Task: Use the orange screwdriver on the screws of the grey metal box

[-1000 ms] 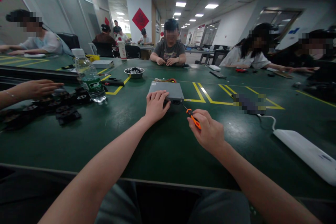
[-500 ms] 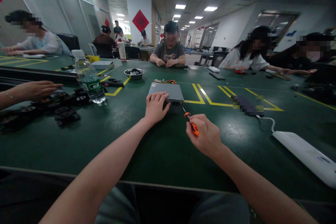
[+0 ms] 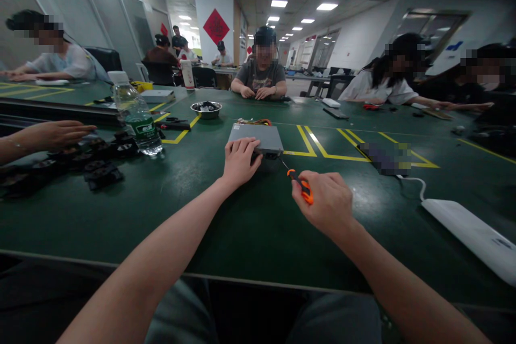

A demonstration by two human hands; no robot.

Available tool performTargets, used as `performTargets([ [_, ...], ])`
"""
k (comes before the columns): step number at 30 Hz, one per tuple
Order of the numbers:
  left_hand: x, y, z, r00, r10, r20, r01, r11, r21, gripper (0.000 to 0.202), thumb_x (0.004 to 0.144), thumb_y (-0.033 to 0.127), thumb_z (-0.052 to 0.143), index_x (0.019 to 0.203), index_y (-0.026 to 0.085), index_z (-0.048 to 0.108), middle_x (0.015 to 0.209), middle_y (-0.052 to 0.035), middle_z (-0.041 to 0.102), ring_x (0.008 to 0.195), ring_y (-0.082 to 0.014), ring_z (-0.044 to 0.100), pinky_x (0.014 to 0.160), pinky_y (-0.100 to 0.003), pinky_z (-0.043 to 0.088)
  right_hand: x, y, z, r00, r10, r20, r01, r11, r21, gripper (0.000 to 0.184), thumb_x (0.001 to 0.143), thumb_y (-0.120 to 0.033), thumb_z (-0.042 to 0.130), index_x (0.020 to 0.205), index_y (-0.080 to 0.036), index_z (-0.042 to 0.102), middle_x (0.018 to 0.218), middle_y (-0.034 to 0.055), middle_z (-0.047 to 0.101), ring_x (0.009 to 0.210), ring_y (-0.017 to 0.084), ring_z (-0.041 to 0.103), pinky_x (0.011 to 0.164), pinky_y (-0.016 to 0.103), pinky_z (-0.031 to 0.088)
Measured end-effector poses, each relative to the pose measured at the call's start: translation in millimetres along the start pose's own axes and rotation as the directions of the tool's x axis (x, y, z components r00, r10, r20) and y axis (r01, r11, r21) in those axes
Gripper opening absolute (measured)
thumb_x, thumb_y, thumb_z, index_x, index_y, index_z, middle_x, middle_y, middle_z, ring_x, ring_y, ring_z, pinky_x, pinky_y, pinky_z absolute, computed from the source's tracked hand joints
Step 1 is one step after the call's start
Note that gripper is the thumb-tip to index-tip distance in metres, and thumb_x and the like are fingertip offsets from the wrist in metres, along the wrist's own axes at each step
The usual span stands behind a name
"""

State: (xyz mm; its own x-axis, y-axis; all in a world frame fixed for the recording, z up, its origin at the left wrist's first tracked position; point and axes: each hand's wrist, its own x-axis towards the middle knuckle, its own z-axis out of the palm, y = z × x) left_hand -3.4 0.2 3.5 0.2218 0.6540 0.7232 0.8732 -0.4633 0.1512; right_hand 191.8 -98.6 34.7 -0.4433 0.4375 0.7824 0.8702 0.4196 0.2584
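A grey metal box (image 3: 261,137) with coloured wires at its far end lies flat on the green table (image 3: 250,226). My left hand (image 3: 239,162) rests on its near left corner, fingers spread over the edge. My right hand (image 3: 327,203) is closed round an orange-handled screwdriver (image 3: 300,184). The screwdriver's thin shaft points at the box's near side face.
A co-worker's hand (image 3: 56,134) lies on black parts (image 3: 97,164) at the left, beside a water bottle (image 3: 137,115). A metal bowl (image 3: 206,109) stands behind the box. A white power strip (image 3: 471,234) lies at the right. Several people sit round the table.
My right hand with the screwdriver has shifted slightly right and turned. My left hand stays on the box.
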Motion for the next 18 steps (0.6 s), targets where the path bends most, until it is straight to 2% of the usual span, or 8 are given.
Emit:
performTargets([
  [3,0,0,0.0,1.0,-0.003,0.001,0.003,1.0,-0.001,0.031,0.084,0.033,0.049,0.114,0.025,0.05,0.122,-0.0037,0.054,0.113,-0.0224,0.043,0.097,-0.04,0.025,1,-11,2,0.992,-0.112,0.049,0.112,0.994,0.019,0.01,0.079,-0.023,0.049,0.074,-0.017,0.056,0.064,0.0012,0.053,0.063,0.014,0.043,0.067,0.029,0.031],
  [5,0,0,0.4,1.0,-0.004,0.001,0.004,1.0,-0.003,0.031,0.084,0.033,0.049,0.114,0.025,0.05,0.122,-0.0034,0.053,0.114,-0.0223,0.043,0.097,-0.04,0.025,1,-16,2,0.989,-0.116,0.097,0.114,0.993,0.025,0.01,0.078,-0.022,0.049,0.073,-0.017,0.056,0.068,0.003,0.054,0.067,0.016,0.043,0.067,0.03,0.03],
  [8,0,0,0.9,1.0,-0.003,0.003,0.003,1.0,-0.009,0.032,0.084,0.033,0.048,0.115,0.025,0.049,0.122,-0.0034,0.053,0.114,-0.0221,0.043,0.097,-0.04,0.025,1,-15,2,0.989,-0.058,0.134,0.052,0.997,0.05,0.015,0.079,-0.027,0.048,0.077,-0.016,0.057,0.07,0.0037,0.055,0.067,0.016,0.044,0.068,0.03,0.031],
  [11,0,0,0.6,1.0,-0.005,0.007,0.006,1.0,-0.012,0.032,0.084,0.032,0.048,0.115,0.025,0.049,0.122,-0.0036,0.054,0.114,-0.0222,0.042,0.097,-0.041,0.024,0,-10,1,0.991,0.035,0.131,-0.046,0.996,0.082,0.026,0.083,-0.035,0.044,0.09,-0.013,0.058,0.065,0.0015,0.055,0.06,0.014,0.045,0.066,0.028,0.031],
  [13,0,0,0.1,1.0,-0.01,0.008,0.01,1.0,-0.011,0.032,0.084,0.033,0.049,0.115,0.025,0.049,0.122,-0.0034,0.054,0.114,-0.0221,0.042,0.097,-0.041,0.024,-2,-8,2,0.988,0.062,0.139,-0.077,0.992,0.103,0.027,0.085,-0.034,0.043,0.094,-0.013,0.057,0.061,-0.0006,0.055,0.055,0.012,0.043,0.062,0.026,0.031],
  [18,0,1,-0.6,1.0,-0.012,0.016,0.012,1.0,-0.01,0.032,0.084,0.033,0.048,0.115,0.026,0.049,0.123,-0.0028,0.053,0.115,-0.0219,0.042,0.097,-0.04,0.025,-3,-13,5,0.964,-0.07,0.255,0.036,0.99,0.136,0.013,0.078,-0.025,0.048,0.077,-0.018,0.059,0.069,0.0022,0.053,0.065,0.014,0.043,0.062,0.027,0.029],
])
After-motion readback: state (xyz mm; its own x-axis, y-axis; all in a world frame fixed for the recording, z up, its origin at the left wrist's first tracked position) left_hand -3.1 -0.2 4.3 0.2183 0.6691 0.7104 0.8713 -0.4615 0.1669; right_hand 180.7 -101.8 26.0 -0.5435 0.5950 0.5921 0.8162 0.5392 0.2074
